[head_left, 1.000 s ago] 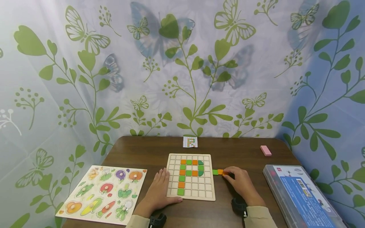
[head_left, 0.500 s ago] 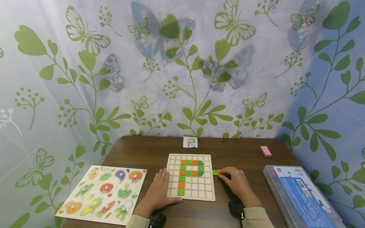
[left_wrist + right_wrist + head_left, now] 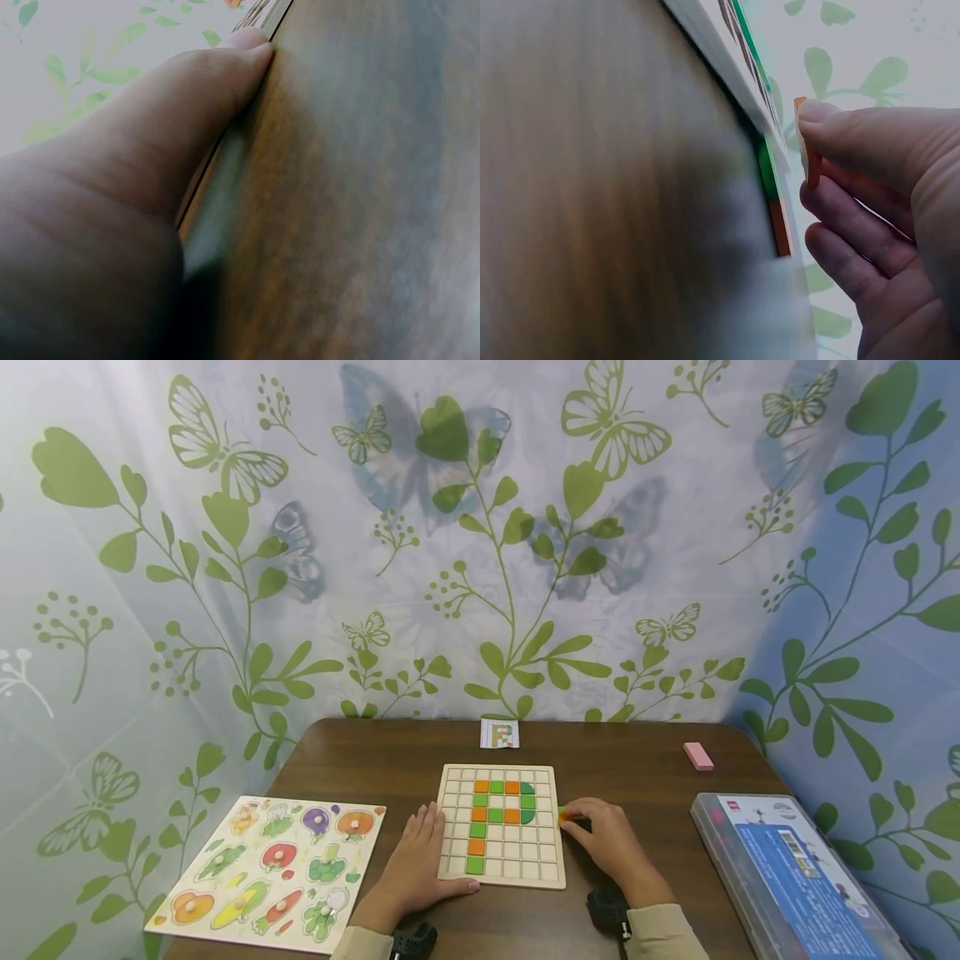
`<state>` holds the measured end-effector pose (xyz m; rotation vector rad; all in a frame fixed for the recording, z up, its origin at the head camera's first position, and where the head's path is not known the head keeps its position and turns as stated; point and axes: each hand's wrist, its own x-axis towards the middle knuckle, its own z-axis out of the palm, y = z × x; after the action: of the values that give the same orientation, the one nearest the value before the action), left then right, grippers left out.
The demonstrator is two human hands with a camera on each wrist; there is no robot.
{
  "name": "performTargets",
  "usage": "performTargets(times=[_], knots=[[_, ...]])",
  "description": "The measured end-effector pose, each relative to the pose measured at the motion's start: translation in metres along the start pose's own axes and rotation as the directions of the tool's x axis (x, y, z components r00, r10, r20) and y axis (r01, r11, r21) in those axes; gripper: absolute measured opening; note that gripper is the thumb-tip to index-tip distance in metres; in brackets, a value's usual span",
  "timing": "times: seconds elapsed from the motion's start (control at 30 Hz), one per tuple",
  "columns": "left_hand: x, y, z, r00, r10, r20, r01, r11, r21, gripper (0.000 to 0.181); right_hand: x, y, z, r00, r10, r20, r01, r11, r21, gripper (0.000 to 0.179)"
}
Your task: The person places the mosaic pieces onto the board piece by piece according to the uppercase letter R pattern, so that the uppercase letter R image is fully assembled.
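A wooden grid board (image 3: 525,852) carries orange and green tiles laid in a P shape, with two dark green rounded pieces on its right side. My left hand (image 3: 416,847) rests at its left edge, fingers straight and thumb along the near edge. In the left wrist view the thumb (image 3: 202,82) touches the board's side. At the right edge, my right hand (image 3: 603,835) pinches an orange tile (image 3: 814,161) between thumb and fingers. Below it in the right wrist view, a green tile (image 3: 767,172) and another orange tile (image 3: 779,227) lie end to end beside the board.
A small pattern card (image 3: 499,734) lies behind the board. Left is a vegetable puzzle board (image 3: 300,810) with knobbed pieces. A clear plastic case (image 3: 795,868) with a blue label stands at the right; a pink block (image 3: 698,757) lies behind it.
My right hand has moved left from the row of loose tiles to the board's right edge, now covering most of that row. My left hand and the board have stayed put.
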<state>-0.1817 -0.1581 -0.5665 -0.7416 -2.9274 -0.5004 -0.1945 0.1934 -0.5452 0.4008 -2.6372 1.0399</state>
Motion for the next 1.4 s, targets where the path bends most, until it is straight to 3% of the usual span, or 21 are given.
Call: performTargets(times=[0.27, 0.77, 1.4], knots=[[0.001, -0.002, 0.001, 1.0, -0.015, 0.016, 0.015, 1.0, 0.006, 0.134, 0.001, -0.015, 0.013, 0.999, -0.04, 0.037, 0.037, 0.997, 0.073, 0.019], [-0.001, 0.001, -0.001, 1.0, -0.015, 0.007, 0.016, 1.0, -0.012, 0.133, 0.009, -0.039, 0.032, 0.991, -0.083, 0.107, 0.07, 0.99, 0.121, 0.017], [0.0, 0.001, -0.001, 1.0, -0.005, 0.004, 0.005, 1.0, -0.004, 0.132, 0.02, -0.067, 0.057, 0.969, -0.144, 0.199, 0.134, 0.989, 0.06, 0.012]])
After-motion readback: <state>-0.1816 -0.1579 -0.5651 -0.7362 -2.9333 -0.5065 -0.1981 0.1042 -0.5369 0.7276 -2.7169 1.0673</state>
